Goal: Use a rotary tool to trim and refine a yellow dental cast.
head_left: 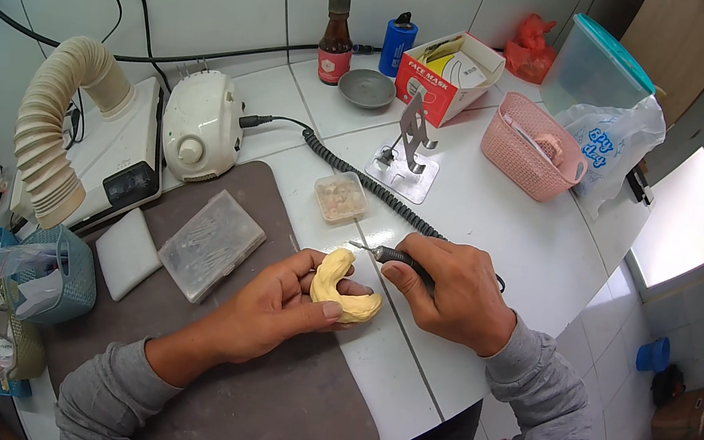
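Observation:
In my left hand [279,305] I hold a pale yellow horseshoe-shaped dental cast [349,305], my fingers around its outer side and under it. My right hand [451,293] grips a dark rotary handpiece [396,258] with a thin metal bit pointing left, just above and right of the cast, apparently not touching it. A black coiled cord [368,188] runs from the handpiece to a white control unit [196,126]. Behind my hands sits a small clear box [340,196] of small pieces.
A clear case [212,246] and white pad [127,254] lie on the brown mat [231,404]. A dust extractor hose [54,127] and baskets [62,275] stand left. Behind are a metal stand [401,172], bottle [336,42], red-and-white box [448,79] and pink basket [529,151].

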A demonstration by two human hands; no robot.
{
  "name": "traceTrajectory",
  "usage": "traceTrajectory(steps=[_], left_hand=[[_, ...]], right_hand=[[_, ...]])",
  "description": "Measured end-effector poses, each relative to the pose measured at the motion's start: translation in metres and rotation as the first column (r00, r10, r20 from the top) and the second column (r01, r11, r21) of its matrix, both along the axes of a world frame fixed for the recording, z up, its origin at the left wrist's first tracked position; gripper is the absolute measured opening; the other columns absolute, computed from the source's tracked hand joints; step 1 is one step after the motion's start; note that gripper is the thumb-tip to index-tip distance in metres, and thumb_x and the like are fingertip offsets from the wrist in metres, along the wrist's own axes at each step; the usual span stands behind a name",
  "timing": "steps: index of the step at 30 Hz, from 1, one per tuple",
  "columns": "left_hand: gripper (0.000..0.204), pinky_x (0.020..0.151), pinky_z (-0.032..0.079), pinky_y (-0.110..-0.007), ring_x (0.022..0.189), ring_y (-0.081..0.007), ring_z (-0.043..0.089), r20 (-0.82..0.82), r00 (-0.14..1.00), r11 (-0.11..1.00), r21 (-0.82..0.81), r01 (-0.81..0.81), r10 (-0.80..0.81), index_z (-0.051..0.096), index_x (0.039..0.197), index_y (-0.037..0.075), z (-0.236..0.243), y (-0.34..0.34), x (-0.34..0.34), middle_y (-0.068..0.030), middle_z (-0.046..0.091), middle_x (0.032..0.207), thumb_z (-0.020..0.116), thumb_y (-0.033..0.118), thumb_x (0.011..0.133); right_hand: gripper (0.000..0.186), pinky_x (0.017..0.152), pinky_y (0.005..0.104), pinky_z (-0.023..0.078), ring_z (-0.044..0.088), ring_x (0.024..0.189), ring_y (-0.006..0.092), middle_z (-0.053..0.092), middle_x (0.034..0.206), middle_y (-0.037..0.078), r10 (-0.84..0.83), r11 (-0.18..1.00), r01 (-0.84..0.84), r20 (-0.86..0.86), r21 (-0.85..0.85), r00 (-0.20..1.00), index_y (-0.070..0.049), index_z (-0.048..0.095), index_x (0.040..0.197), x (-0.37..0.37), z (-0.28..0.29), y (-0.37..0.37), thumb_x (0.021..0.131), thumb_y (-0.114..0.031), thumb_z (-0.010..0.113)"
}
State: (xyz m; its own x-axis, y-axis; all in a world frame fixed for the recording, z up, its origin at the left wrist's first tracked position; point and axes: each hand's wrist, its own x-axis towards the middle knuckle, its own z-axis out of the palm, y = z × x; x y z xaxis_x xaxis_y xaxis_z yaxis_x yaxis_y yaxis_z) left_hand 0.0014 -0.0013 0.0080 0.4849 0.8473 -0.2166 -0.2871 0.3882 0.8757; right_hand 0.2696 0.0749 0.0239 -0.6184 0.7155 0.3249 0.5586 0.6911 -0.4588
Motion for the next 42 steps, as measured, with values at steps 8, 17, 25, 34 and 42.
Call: traceTrajectory(steps=[8,17,25,34,42], left_hand=[[0.060,0.120,0.053,-0.039,0.144,-0.0242,0.062,-0.021,1.000,0.999,-0.028,0.020,-0.020,0.038,0.163,0.000,0.0014,0.0009,-0.0008,-0.0167,0.061,0.157,0.066,0.014,0.112],[0.059,0.118,0.054,-0.038,0.141,-0.0225,0.064,-0.044,0.999,0.999,-0.027,0.025,-0.026,0.039,0.163,0.000,0.0026,0.0017,-0.0007,-0.0144,0.062,0.156,0.066,0.013,0.112],[0.056,0.117,0.054,-0.037,0.140,-0.0205,0.064,-0.052,0.998,1.000,-0.017,0.025,-0.026,0.041,0.161,0.001,0.0025,0.0018,-0.0004,-0.0120,0.062,0.155,0.065,0.014,0.112],[0.057,0.117,0.053,-0.036,0.139,-0.0192,0.064,-0.026,0.999,1.000,-0.010,0.027,-0.028,0.040,0.161,-0.001,0.0010,0.0018,-0.0001,-0.0111,0.061,0.155,0.066,0.014,0.112],[0.058,0.118,0.052,-0.036,0.140,-0.0197,0.063,-0.036,0.999,1.000,-0.006,0.030,-0.030,0.039,0.162,-0.001,0.0001,0.0013,-0.0010,-0.0108,0.061,0.154,0.065,0.014,0.112]], right_hand=[[0.034,0.055,0.0486,0.046,0.063,0.060,0.0376,0.065,0.074,0.013,0.021,1.000,-0.021,-0.019,0.007,1.000,-0.005,0.064,0.092,0.0026,-0.0027,0.0022,0.107,-0.035,0.072],[0.036,0.053,0.0475,0.046,0.064,0.059,0.0352,0.064,0.073,0.011,0.065,0.998,-0.065,0.039,-0.005,0.997,-0.007,0.066,0.095,0.0041,-0.0016,-0.0004,0.107,-0.040,0.072],[0.027,0.054,0.0450,0.046,0.061,0.058,0.0342,0.064,0.074,0.012,0.062,0.998,-0.061,0.093,-0.005,0.994,-0.006,0.071,0.099,0.0007,0.0033,-0.0053,0.104,-0.032,0.076],[0.025,0.053,0.0456,0.045,0.060,0.057,0.0339,0.062,0.073,0.011,0.070,0.998,-0.070,0.105,-0.006,0.992,-0.007,0.070,0.099,-0.0001,0.0042,-0.0066,0.103,-0.031,0.077],[0.036,0.051,0.0450,0.046,0.062,0.055,0.0323,0.061,0.071,0.009,0.075,0.996,-0.079,0.093,0.037,0.993,-0.009,0.066,0.094,-0.0010,0.0017,-0.0066,0.108,-0.042,0.071]])
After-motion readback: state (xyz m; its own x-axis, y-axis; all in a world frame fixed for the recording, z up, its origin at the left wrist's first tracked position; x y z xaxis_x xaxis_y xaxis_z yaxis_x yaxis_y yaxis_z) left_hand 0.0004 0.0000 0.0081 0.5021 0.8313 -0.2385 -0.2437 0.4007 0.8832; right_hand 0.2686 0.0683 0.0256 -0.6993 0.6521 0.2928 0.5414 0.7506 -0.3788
